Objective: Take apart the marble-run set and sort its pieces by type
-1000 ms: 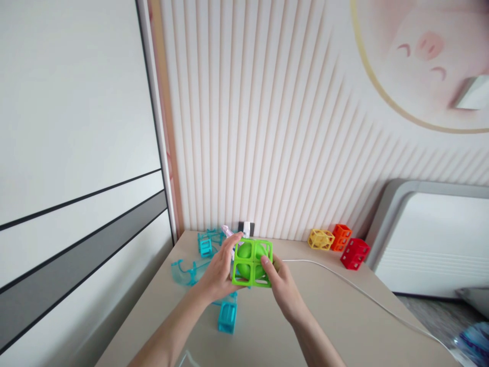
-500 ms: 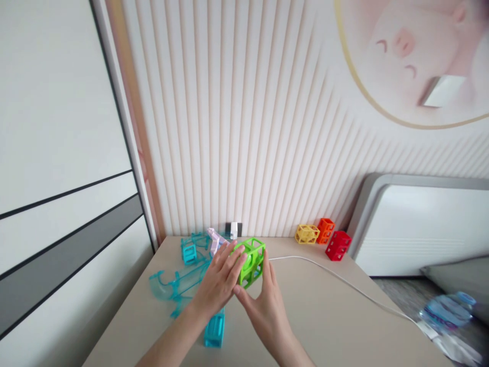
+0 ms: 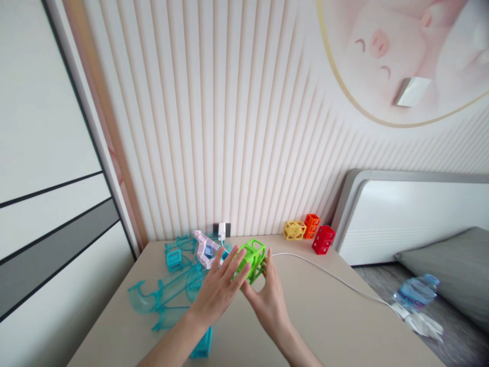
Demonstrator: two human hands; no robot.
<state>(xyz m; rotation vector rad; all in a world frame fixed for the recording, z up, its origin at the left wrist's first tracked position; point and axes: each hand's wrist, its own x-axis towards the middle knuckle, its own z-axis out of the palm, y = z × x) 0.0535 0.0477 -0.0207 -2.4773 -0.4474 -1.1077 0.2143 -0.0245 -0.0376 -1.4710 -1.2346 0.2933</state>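
A bright green lattice cube [image 3: 252, 257] is held just above the beige table [image 3: 328, 316], near its middle. My left hand [image 3: 216, 290] presses its straight, spread fingers against the cube's left face. My right hand [image 3: 267, 300] cups the cube from below and from the right, thumb and fingertips on its lower edge. The cube is tilted, one corner pointing toward me. Whether a ball is inside it cannot be made out.
Clear teal curved track pieces [image 3: 164, 298] and small teal cubes [image 3: 173, 259] lie left of my hands, with a lilac piece [image 3: 204, 250] behind. Yellow [image 3: 293, 230], orange [image 3: 312, 225] and red [image 3: 323, 240] lattice cubes stand by the wall. A white cable [image 3: 336, 278] crosses the table rightward. A water bottle [image 3: 416, 291] lies at right.
The view has swung to the right. The green cube has been turned from face-on to corner-on. My left fingers have straightened and my right hand has slid under the cube.
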